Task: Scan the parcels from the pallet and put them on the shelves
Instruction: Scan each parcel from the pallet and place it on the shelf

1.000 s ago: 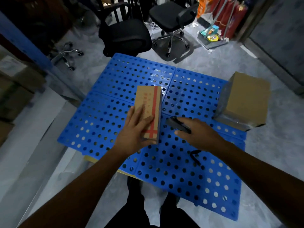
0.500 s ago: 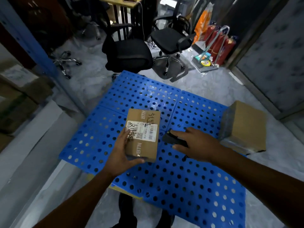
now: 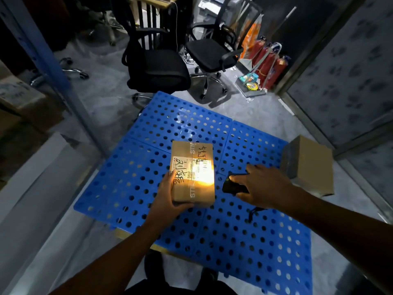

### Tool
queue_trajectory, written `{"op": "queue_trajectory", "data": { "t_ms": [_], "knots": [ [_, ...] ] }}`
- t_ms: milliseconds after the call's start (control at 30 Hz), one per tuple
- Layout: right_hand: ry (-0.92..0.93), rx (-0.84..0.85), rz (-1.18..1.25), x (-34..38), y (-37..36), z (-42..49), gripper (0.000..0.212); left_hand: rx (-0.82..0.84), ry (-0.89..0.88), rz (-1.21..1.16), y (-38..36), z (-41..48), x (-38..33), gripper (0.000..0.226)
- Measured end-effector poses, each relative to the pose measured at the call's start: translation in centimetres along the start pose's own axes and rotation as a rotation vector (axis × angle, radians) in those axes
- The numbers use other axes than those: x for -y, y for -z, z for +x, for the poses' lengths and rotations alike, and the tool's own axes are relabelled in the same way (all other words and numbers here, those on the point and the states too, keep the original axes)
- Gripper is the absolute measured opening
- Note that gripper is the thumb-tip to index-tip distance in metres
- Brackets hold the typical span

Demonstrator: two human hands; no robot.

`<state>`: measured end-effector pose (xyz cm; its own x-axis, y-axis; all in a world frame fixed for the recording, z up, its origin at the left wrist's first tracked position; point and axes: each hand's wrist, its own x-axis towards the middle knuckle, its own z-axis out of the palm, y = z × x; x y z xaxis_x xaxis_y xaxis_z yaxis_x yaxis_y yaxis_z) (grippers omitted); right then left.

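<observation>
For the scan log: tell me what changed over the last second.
The left hand turned the parcel from taped side to label up; the scanner in the right hand now lights the label. Both grips held; the larger box stayed at the pallet's right edge.

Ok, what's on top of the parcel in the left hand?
White label with black handwriting, lit yellow by the scanner. The left hand covers the near-left corner of the parcel; underside hidden.
</observation>
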<state>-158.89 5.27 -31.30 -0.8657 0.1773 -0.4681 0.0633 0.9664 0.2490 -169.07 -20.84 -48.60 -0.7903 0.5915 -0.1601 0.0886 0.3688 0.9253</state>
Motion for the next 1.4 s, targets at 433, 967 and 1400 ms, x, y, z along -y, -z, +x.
{"op": "queue_trajectory", "data": {
  "t_ms": [433,967,1400],
  "knots": [
    [-0.013,0.056,0.513,-1.0,-6.1,2.0,0.055,-0.006,-0.041,0.008,-0.5,-2.9,-0.1,0.118],
    [0.714,0.011,0.441,18.0,-6.1,-0.7,0.06,-0.79,0.192,0.022,0.5,-31.8,0.2,0.116],
    [1.134,0.035,0.41,49.3,-5.2,-16.3,0.058,-1.364,0.383,-0.049,3.1,-63.1,6.2,0.116]
  ]
}}
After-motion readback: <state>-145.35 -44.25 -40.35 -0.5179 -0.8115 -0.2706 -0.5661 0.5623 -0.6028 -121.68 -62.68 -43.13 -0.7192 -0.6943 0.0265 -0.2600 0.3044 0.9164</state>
